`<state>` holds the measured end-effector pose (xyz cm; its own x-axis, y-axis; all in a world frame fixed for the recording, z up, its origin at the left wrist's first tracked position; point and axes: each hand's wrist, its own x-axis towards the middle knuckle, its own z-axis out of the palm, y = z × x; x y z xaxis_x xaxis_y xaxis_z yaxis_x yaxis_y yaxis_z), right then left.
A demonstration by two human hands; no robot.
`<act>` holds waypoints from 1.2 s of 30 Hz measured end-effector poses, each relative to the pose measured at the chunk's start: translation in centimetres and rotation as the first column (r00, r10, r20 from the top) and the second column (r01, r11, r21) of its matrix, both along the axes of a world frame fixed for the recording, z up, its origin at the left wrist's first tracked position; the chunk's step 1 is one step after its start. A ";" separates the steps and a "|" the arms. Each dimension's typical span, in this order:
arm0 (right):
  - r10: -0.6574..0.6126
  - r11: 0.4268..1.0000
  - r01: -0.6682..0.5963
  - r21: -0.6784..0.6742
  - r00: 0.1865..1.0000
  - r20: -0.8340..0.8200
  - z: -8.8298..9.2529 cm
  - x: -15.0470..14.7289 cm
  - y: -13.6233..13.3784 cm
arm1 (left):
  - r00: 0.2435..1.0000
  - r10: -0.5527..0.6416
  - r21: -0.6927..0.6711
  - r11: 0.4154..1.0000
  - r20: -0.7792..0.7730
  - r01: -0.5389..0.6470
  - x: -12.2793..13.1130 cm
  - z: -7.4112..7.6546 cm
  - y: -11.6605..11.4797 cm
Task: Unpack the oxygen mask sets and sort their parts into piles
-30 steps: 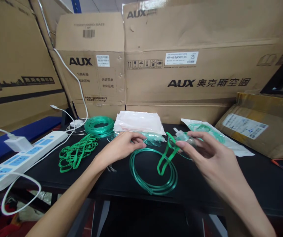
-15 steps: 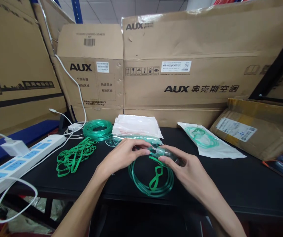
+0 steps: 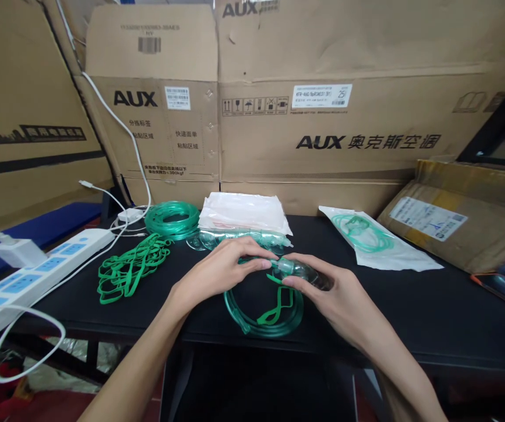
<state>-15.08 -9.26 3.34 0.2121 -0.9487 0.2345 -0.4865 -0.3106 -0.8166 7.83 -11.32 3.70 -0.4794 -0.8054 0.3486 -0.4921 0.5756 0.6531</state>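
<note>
In my right hand point(image 3: 320, 275) is a clear oxygen mask point(image 3: 301, 270), its narrow connector end turned left. My left hand point(image 3: 234, 266) pinches the end of a green tube at that connector; whether the tube is fully seated I cannot tell. Below my hands the rest of the green tubing point(image 3: 274, 330) lies coiled on the black table. A flat green elastic strap point(image 3: 281, 308) hangs from the mask, looped over the coil. Just behind my hands rests a row of clear green-tinted masks point(image 3: 252, 235), partly covered by my left hand.
White pouches point(image 3: 246, 212) are stacked at the back. On the left lie a tubing coil point(image 3: 173, 220), a tangle of green straps point(image 3: 133, 266) and a power strip point(image 3: 45, 272) with white cables. A packed mask pouch point(image 3: 379, 243) and a carton point(image 3: 432, 217) sit at right.
My left fingers have come closer to the mask's connector, with the tube end between them. The strap has shifted over the coil. The whole view has tilted down slightly.
</note>
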 end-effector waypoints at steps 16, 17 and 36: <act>-0.029 0.996 0.019 0.084 0.993 0.118 -0.5 -0.9 -0.4 | 0.991 0.124 0.024 0.992 -0.051 -0.123 -0.8 0.1 0.3; -0.004 0.994 -0.012 0.112 0.989 0.145 -0.5 -1.1 -0.4 | 0.990 0.131 0.032 0.991 -0.053 -0.129 -0.7 0.0 0.3; -0.021 0.999 0.015 0.041 0.986 0.167 -0.6 -1.3 -0.6 | 0.988 0.088 0.028 0.996 -0.128 -0.085 -0.9 -0.2 -0.1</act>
<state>-16.35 -9.90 2.72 0.1559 -0.9612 0.2274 -0.3475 -0.2689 -0.8983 6.98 -11.38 3.46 -0.3597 -0.8502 0.3843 -0.4506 0.5190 0.7264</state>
